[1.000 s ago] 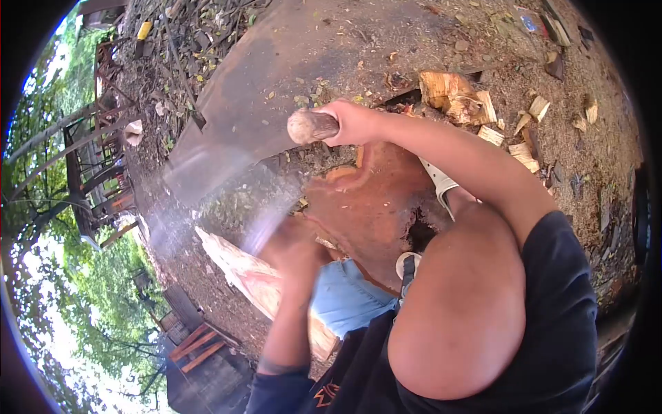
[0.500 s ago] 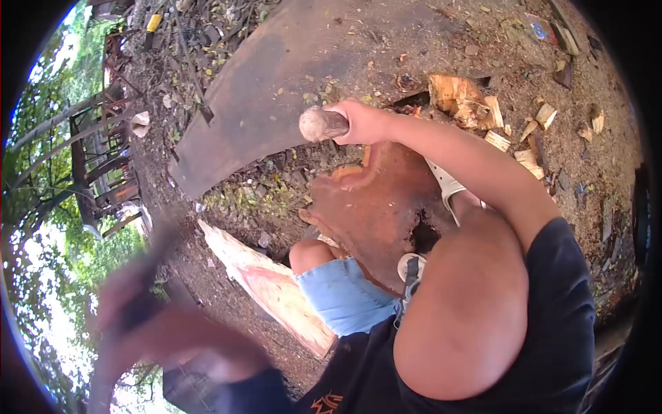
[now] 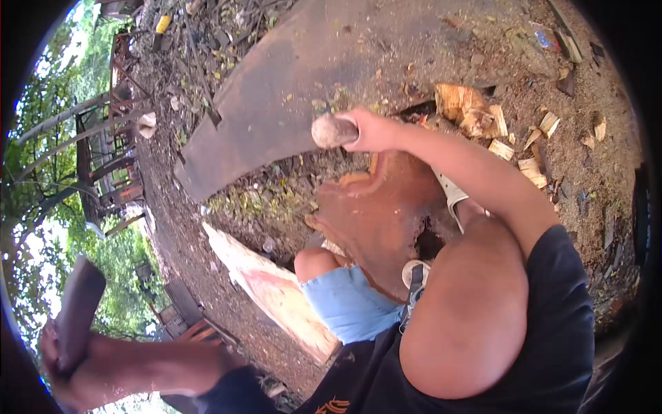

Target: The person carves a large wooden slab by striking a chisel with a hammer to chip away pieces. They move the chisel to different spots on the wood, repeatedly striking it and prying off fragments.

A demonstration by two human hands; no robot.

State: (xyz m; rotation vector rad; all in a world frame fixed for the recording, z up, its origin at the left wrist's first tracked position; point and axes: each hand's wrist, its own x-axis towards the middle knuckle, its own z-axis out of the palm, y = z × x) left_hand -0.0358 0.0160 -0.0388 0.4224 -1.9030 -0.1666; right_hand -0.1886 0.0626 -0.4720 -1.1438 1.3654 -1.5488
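My right hand [image 3: 372, 131] is wrapped round a rough wooden stick [image 3: 334, 131], whose pale rounded end points up toward me. The stick is above a reddish-brown tree stump [image 3: 372, 214] with an uneven edge and a dark hole; its lower end is hidden. Raised far out to the lower left, my left hand [image 3: 65, 366] grips a dark bar-shaped handle [image 3: 81, 310]. Whatever else belongs to that handle is out of sight. My bent knees are on either side below the stump.
A long split log [image 3: 269, 286] lies left of the blue shorts. Split wood chunks [image 3: 462, 110] and chips are scattered at upper right. A flat dark sheet [image 3: 255, 110] covers ground beyond the stump. Trees [image 3: 76, 138] and a rusty frame [image 3: 103, 155] stand at the left.
My left hand has swung outward to the lower left with the dark handle, which was smeared by motion before. My right hand still grips the stick, nearly unmoved; the view has shifted slightly.
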